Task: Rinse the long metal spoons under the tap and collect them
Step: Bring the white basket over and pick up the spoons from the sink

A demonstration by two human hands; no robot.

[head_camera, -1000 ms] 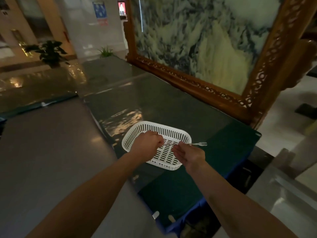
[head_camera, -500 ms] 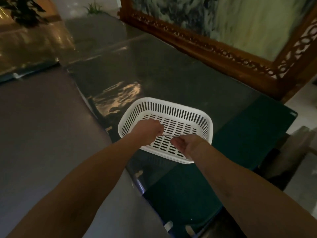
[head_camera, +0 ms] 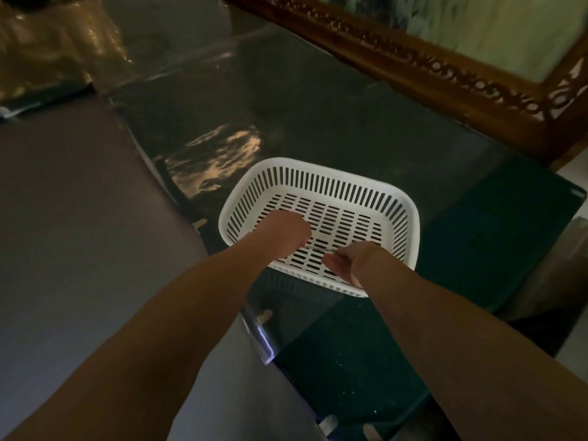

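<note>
A white slotted plastic basket (head_camera: 394,198) sits on a dark glass-topped table (head_camera: 334,128). Both of my hands are low inside its near half. My left hand (head_camera: 281,233) is closed in a fist on one end of a thin metal utensil (head_camera: 318,247). Only a short stretch of the utensil shows, lying just above the basket floor between the hands. My right hand (head_camera: 348,261) curls its fingers around the other end, which the hand hides. No tap is in view.
A carved wooden frame (head_camera: 429,68) around a marble-like panel stands along the far side of the table. A grey surface (head_camera: 79,233) adjoins the table on the left. The table's right corner (head_camera: 577,195) drops off to a pale floor.
My head has tilted down and closer. Both hands have lowered the utensil into the basket; its pronged end, which stuck out to the right a second ago, is now hidden.
</note>
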